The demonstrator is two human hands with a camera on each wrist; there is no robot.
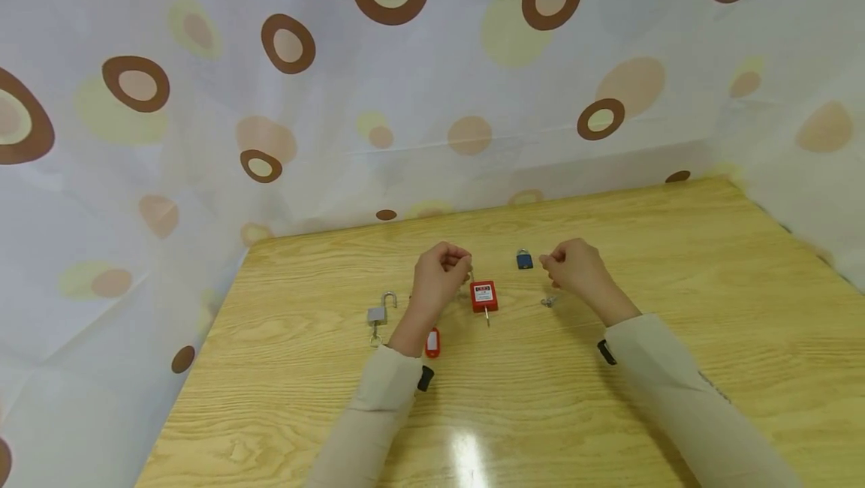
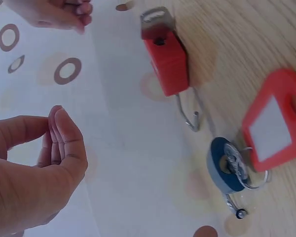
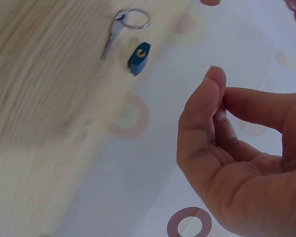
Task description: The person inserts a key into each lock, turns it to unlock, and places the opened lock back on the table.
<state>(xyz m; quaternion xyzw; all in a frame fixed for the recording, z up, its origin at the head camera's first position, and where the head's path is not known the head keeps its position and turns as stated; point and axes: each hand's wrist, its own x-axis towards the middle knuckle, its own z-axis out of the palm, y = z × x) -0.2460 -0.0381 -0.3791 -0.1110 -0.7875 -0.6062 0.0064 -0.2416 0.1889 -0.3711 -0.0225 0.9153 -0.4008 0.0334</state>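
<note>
My left hand (image 1: 438,278) hovers left of a red padlock (image 1: 483,296), thumb and fingertips together with nothing between them. A key (image 2: 155,22) stands in that padlock's keyhole, and its shackle (image 2: 188,116) is sprung open. Beside it in the left wrist view lies a blue padlock (image 2: 218,168) with a key and ring, attached to a red key tag (image 2: 274,126); my left hand hides this padlock in the head view. My right hand (image 1: 576,270), loosely curled and holding nothing, hovers right of a small blue padlock (image 1: 524,260). Loose keys on a ring (image 1: 548,301) lie below it.
A grey padlock (image 1: 377,315) with raised shackle and key lies at the left on the wooden table (image 1: 284,398). A white curtain (image 1: 324,97) with brown circles hangs behind the table and along its sides.
</note>
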